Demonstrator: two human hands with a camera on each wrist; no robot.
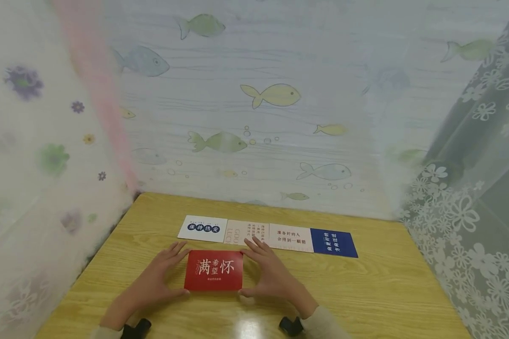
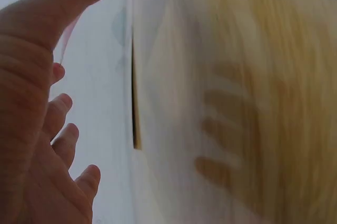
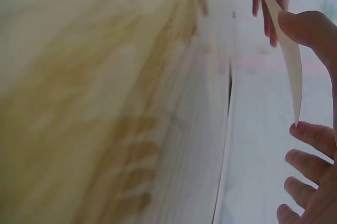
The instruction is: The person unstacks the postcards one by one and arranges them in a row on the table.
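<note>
A red card (image 1: 214, 285) with white Chinese characters is spread between both hands, over the near side of the table. My left hand (image 1: 159, 278) holds its left edge, index finger at the top corner and thumb at the bottom one. The right edge is gripped the same way by my right hand (image 1: 275, 278). From the right wrist, the card (image 3: 291, 66) shows edge-on and slightly bowed between thumb and index finger, raised off the table. Only the left hand's thumb (image 2: 63, 8) and fingers appear in the left wrist view; the card is outside it.
Behind the red card lies a row of cards: a white one (image 1: 202, 235) with dark blue ovals, two cream ones (image 1: 246, 226) (image 1: 291, 242) and a dark blue one (image 1: 348, 245). They rest on a yellow wooden table (image 1: 386, 282). Fish-patterned curtain (image 1: 271, 56) hangs behind.
</note>
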